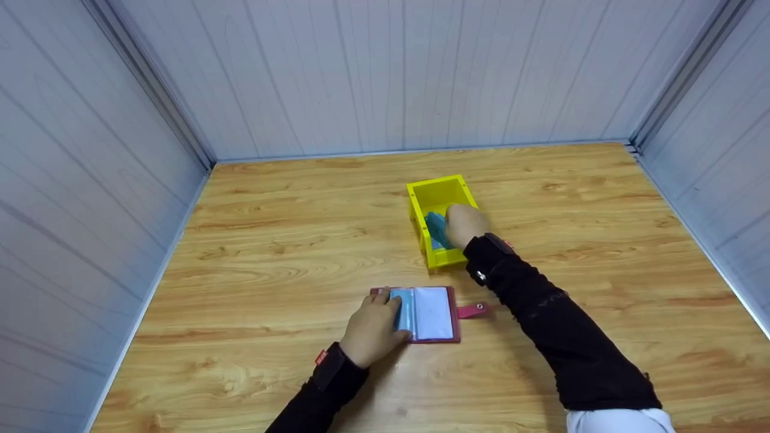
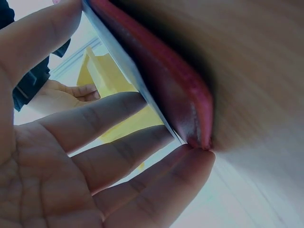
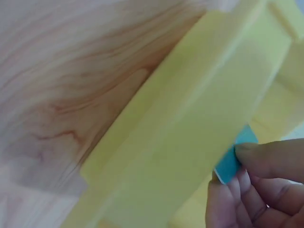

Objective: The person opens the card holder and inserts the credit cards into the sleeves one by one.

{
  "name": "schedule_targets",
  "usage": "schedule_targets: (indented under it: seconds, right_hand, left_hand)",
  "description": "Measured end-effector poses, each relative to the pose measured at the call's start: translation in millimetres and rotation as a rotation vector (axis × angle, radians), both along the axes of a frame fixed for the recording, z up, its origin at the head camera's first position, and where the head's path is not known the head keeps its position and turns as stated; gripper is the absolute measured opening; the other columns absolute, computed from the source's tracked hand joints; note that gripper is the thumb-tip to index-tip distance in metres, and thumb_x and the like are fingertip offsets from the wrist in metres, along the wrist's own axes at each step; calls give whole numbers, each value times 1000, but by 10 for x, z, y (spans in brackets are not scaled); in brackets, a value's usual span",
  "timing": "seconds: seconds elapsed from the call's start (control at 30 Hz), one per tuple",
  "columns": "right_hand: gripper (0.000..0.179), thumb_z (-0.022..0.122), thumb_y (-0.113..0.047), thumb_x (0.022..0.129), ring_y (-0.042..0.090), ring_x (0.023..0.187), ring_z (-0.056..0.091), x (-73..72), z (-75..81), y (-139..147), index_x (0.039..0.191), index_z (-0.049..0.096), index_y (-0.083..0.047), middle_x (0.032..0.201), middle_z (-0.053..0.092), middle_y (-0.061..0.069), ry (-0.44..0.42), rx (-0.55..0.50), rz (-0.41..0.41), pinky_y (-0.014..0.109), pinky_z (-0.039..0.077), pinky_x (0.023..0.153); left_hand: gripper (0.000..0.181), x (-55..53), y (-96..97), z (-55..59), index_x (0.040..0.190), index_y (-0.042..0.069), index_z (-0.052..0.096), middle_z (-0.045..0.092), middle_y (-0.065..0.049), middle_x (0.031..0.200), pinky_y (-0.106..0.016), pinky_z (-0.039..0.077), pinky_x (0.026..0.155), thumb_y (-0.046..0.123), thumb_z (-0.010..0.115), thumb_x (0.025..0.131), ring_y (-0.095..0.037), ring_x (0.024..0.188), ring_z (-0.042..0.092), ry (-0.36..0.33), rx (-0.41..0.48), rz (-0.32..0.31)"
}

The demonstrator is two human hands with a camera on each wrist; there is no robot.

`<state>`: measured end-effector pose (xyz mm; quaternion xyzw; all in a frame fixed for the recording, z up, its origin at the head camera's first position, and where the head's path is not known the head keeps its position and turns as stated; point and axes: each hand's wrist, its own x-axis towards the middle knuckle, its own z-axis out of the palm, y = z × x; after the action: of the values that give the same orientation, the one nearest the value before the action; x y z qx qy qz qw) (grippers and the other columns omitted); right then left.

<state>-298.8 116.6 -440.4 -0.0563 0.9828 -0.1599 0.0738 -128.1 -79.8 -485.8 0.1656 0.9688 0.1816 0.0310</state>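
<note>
A small red card holder [image 1: 455, 325] lies spread on the table, with clear sleeves showing a blue card and a white page. My left hand [image 1: 372, 329] rests over its left side; in the left wrist view its fairly straight fingertips touch the edges of the sleeves and red cover [image 2: 199, 104]. My right hand [image 1: 467, 225] reaches into a yellow bin [image 1: 448, 257] further back. Between thumb and fingers it pinches a teal card [image 3: 229, 164]. Inside the bin, teal cards [image 1: 435, 227] show beside that hand, which partly covers them.
The holder's strap [image 1: 473, 310] with a metal snap sticks out to the right. Under everything is a wood-grain table [image 1: 277, 240], bounded by pale panel walls [image 1: 373, 78] at the back and both sides.
</note>
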Motion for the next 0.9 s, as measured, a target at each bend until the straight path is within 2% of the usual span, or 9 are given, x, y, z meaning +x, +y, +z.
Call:
schedule_targets:
  seconds: [0.17, 0.37, 0.6, 0.67, 0.77, 0.9]
  right_hand:
    - [21, 52, -7, 92, 27, 85, 61, 46, 64, 102, 100, 69, 1, 98, 69, 15, 40, -145, -9, 40, 52, 80]
    - [23, 49, -10, 95, 25, 82, 60, 119, 153, 214, 109, 63, 0, 99, 66, 16, 65, -311, -47, 33, 49, 71]
    - [21, 53, -13, 97, 26, 89, 58, 261, 129, 378, 111, 61, 1, 101, 64, 16, 149, -487, -48, 33, 48, 77]
    - [20, 55, -12, 96, 25, 90, 57, 322, 116, 412, 111, 61, 1, 102, 63, 16, 150, -560, -62, 31, 47, 78]
    - [18, 58, -12, 96, 23, 90, 54, 429, 95, 436, 110, 61, -1, 102, 61, 13, 99, -682, -88, 27, 47, 76]
    - [15, 61, -9, 94, 18, 86, 54, 610, 6, 433, 106, 61, 0, 98, 61, 10, 42, -786, -68, 20, 48, 72]
  left_hand:
    - [66, 1, 0, -5, 131, -2, 60, 53, -27, 139, -48, 50, 100, 37, 79, 80, -41, 127, 52, 4, -4, 9]
    - [67, 0, -2, -19, 131, -2, 59, 52, -27, 140, -48, 49, 100, 36, 79, 80, -41, 128, 52, -1, 0, 19]
    - [66, 4, 1, -11, 131, -2, 60, 51, -27, 141, -49, 49, 100, 35, 79, 80, -42, 128, 51, -1, 11, 13]
    - [66, 6, 2, -12, 131, -2, 59, 51, -27, 140, -48, 49, 100, 35, 79, 80, -42, 129, 50, 0, 12, 11]
    - [66, 5, 7, -7, 131, -2, 59, 51, -28, 141, -48, 49, 101, 35, 79, 80, -42, 129, 50, -4, 13, 16]
    - [67, -2, 14, -5, 133, -2, 58, 49, -27, 143, -49, 48, 102, 34, 79, 80, -41, 131, 49, -32, 17, 35]
